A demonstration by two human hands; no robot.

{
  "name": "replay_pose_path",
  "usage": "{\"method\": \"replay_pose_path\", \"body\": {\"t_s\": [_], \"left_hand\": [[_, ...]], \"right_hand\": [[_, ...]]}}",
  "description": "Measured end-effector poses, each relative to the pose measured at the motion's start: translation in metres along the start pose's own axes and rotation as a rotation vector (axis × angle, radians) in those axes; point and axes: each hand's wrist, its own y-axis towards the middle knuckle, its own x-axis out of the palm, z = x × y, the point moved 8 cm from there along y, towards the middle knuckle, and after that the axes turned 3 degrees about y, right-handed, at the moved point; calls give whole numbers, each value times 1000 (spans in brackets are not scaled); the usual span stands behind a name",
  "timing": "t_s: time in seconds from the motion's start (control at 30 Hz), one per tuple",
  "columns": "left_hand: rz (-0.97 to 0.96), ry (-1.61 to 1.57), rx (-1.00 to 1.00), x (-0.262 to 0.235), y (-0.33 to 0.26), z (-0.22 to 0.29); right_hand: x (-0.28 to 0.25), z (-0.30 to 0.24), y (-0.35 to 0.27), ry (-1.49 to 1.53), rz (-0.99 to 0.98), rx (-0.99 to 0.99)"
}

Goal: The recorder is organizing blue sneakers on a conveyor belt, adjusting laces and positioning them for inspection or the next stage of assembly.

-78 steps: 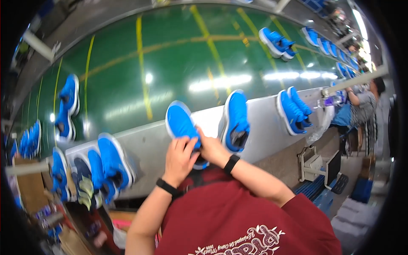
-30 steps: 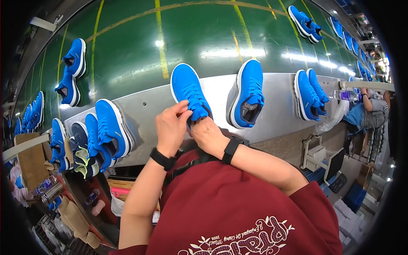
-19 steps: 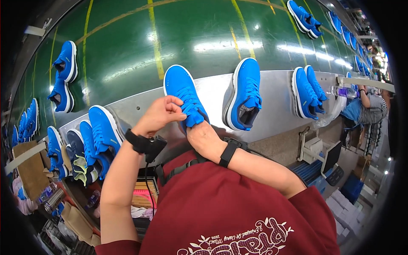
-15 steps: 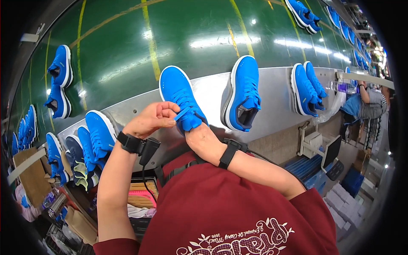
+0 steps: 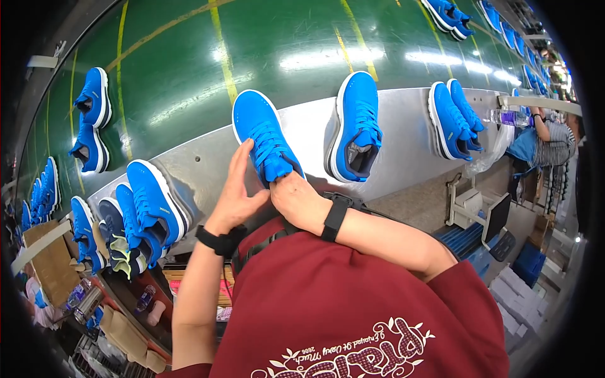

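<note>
A blue sneaker (image 5: 259,126) with a white sole and blue laces lies before me, toe pointing away, on the metal strip at the edge of the green surface. At its opening is my right hand (image 5: 299,200), holding the heel end, with its fingertips partly hidden at the tongue. My left hand (image 5: 234,196) is open along the left side of this sneaker, fingers stretched out beside the laces and thumb apart. To the right stands another blue sneaker (image 5: 356,129), untouched, with its opening facing me.
Blue sneakers (image 5: 154,201) and a dark sneaker (image 5: 113,230) stand close on my left. More pairs (image 5: 450,120) sit to the right and on the green surface (image 5: 170,69). A person in a striped top (image 5: 554,145) stands at far right, near a bottle (image 5: 509,118).
My left hand has let go of the lace and moved down to the sneaker's left side, fingers opening out. My right hand has stayed at the sneaker's opening.
</note>
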Motion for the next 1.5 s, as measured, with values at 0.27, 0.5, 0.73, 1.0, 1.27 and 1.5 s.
{"method": "replay_pose_path", "body": {"t_s": [0.27, 0.5, 0.73, 1.0, 1.27, 1.5], "left_hand": [[243, 303, 58, 6, -15, 8], [466, 509, 149, 16, 1, 6], [440, 525, 140, 19, 4, 2], [475, 514, 140, 16, 1, 6], [428, 536, 132, 16, 6, 5], [459, 442, 115, 14, 5, 3]], "right_hand": [[-117, 61, -9, 541, 350, 423], [-72, 49, -14, 700, 217, 418], [-76, 44, -13, 558, 363, 348], [-82, 72, 7, 759, 222, 380], [-38, 108, 24, 1487, -455, 681], [-54, 118, 23, 1729, -231, 725]]}}
